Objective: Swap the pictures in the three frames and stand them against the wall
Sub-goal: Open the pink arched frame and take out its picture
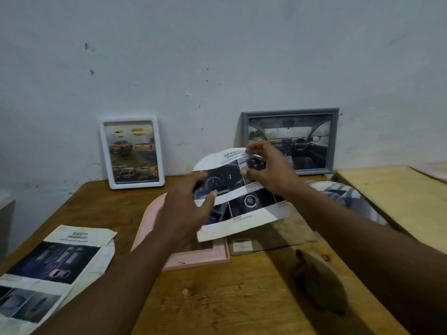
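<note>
— So, what takes up the most room?
— First the wooden table [217,298], its far edge against the wall [217,56]; its near middle lies bare. A paler table [396,197] butts against its right edge.
— And the frames?
— A grey frame [335,139] stands against the wall far right, a white frame [131,152] far left, well apart. A pink frame [193,258] lies flat in the middle, a clear pane [273,233] just right of it.
— Where's the picture?
— A printed sheet [242,209] is held above the pink frame, curling. The right hand [268,170] pinches its far right edge between thumb and fingers; the left hand [183,209] has fingers spread over its left side, thumb on the print.
— Anything else?
— A safety leaflet [50,269] lies at the near left edge, another print [348,197] right, behind the right forearm.
</note>
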A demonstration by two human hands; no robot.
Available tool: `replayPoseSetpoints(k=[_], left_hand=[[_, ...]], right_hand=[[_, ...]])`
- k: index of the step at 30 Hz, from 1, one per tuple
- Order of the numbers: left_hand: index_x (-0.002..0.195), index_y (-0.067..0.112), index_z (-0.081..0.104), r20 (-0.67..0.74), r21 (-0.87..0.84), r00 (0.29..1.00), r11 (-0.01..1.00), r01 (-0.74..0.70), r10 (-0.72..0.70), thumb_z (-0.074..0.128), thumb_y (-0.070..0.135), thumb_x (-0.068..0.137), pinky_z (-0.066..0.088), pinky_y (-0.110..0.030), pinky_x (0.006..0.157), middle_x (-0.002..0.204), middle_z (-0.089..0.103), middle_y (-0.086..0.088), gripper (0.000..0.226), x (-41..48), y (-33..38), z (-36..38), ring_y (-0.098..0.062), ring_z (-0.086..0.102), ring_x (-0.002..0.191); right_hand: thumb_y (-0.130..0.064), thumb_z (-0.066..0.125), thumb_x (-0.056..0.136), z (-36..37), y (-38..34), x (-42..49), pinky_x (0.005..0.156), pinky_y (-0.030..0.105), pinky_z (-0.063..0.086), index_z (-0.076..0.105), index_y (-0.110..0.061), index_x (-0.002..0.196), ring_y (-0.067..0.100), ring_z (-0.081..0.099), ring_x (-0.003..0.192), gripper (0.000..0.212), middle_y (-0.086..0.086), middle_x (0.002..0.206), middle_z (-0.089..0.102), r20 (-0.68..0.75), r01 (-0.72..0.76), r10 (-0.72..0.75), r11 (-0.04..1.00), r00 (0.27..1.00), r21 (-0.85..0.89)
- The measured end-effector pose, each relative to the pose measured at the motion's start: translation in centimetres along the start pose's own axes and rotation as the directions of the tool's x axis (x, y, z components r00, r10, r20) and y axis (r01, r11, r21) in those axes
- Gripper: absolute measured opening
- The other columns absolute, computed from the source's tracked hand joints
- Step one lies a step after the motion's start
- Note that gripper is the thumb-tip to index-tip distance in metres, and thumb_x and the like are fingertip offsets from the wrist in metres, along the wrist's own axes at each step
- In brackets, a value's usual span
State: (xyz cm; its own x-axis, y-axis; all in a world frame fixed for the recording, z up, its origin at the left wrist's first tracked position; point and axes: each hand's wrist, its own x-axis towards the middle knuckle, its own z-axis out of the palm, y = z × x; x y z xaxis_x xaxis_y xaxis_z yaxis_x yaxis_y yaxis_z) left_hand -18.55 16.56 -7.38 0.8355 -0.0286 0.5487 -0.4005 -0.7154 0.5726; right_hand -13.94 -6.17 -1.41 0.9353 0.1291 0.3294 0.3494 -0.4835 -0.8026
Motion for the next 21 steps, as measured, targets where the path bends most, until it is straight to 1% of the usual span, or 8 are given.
replayPoseSetpoints(k=[3,5,7,10,14,16,19,21], left_hand=[[0.119,0.023,0.071,0.107,0.020,0.990,0.995,-0.097,0.094,0.078,0.033,0.087,0.052,-0.019,0.080,0.110,0.072,0.004,0.034,1.8,4.0,4.4,-0.008,0.063,0.094],[0.118,0.021,0.072,0.187,0.005,0.971,0.989,-0.150,0.147,0.077,0.031,0.088,0.045,-0.011,0.075,0.110,0.071,0.004,0.033,2.6,7.0,7.7,-0.005,0.060,0.092],[0.118,0.021,0.070,0.257,-0.031,0.951,0.985,-0.169,0.171,0.077,0.032,0.088,0.051,-0.020,0.077,0.113,0.070,0.005,0.033,3.2,9.7,10.9,-0.007,0.061,0.097],[0.121,0.020,0.069,0.380,-0.051,0.907,0.983,-0.176,0.182,0.075,0.033,0.088,0.054,-0.032,0.085,0.120,0.070,0.002,0.036,3.9,12.6,14.9,-0.016,0.063,0.106],[0.118,0.020,0.067,0.590,0.002,0.793,0.982,-0.189,0.152,0.067,0.044,0.090,0.051,-0.038,0.082,0.117,0.066,-0.003,0.037,3.9,13.4,19.5,-0.026,0.059,0.107],[0.120,0.022,0.064,0.653,0.096,0.747,0.966,-0.240,0.121,0.059,0.054,0.092,0.047,-0.044,0.087,0.121,0.063,-0.005,0.043,3.7,12.8,21.1,-0.031,0.054,0.112],[0.130,0.023,0.059,0.649,0.162,0.752,0.943,-0.289,0.119,0.049,0.053,0.098,0.042,-0.047,0.097,0.135,0.058,-0.005,0.045,3.8,12.0,21.9,-0.033,0.050,0.120],[0.134,0.022,0.056,0.638,0.147,0.759,0.946,-0.288,0.132,0.045,0.046,0.101,0.041,-0.046,0.101,0.139,0.056,-0.005,0.043,3.8,11.8,21.8,-0.033,0.049,0.126]], right_hand=[[-0.014,0.079,0.082,-5.9,2.8,0.1,0.072,0.013,0.045,0.053,-0.024,0.127,0.015,0.055,0.119,0.053,-0.005,0.131,0.059,0.011,-0.029,0.032,0.976,0.999,-0.215],[-0.011,0.079,0.081,-9.7,4.8,-0.1,0.080,0.021,0.050,0.058,-0.023,0.121,0.021,0.057,0.117,0.047,0.002,0.130,0.061,-0.006,-0.060,0.062,0.933,0.998,-0.355],[-0.008,0.079,0.081,-13.0,6.9,-0.3,0.082,0.029,0.052,0.061,-0.020,0.119,0.025,0.058,0.113,0.044,0.007,0.131,0.061,-0.032,-0.115,0.113,0.887,0.993,-0.448],[-0.011,0.076,0.083,-16.4,9.9,-0.7,0.078,0.029,0.050,0.061,-0.021,0.119,0.021,0.057,0.102,0.040,0.008,0.130,0.062,-0.048,-0.183,0.191,0.796,0.980,-0.576],[-0.037,0.070,0.087,-17.3,13.6,-1.4,0.099,0.046,0.035,0.057,-0.032,0.126,0.029,0.046,0.124,0.041,0.004,0.134,0.060,-0.085,-0.255,0.326,0.523,0.941,-0.813],[-0.045,0.069,0.087,-16.2,15.2,-2.1,0.102,0.049,0.035,0.053,-0.033,0.129,0.028,0.046,0.127,0.047,0.002,0.136,0.057,-0.029,-0.239,0.365,0.544,0.930,-0.804],[-0.044,0.067,0.088,-13.7,16.5,-3.4,0.098,0.045,0.048,0.044,-0.028,0.139,0.025,0.055,0.120,0.058,0.002,0.139,0.057,0.114,-0.193,0.369,0.697,0.922,-0.691],[-0.047,0.065,0.087,-12.7,16.9,-4.0,0.096,0.047,0.050,0.041,-0.029,0.140,0.025,0.056,0.119,0.061,0.003,0.138,0.058,0.085,-0.176,0.319,0.705,0.944,-0.687]])
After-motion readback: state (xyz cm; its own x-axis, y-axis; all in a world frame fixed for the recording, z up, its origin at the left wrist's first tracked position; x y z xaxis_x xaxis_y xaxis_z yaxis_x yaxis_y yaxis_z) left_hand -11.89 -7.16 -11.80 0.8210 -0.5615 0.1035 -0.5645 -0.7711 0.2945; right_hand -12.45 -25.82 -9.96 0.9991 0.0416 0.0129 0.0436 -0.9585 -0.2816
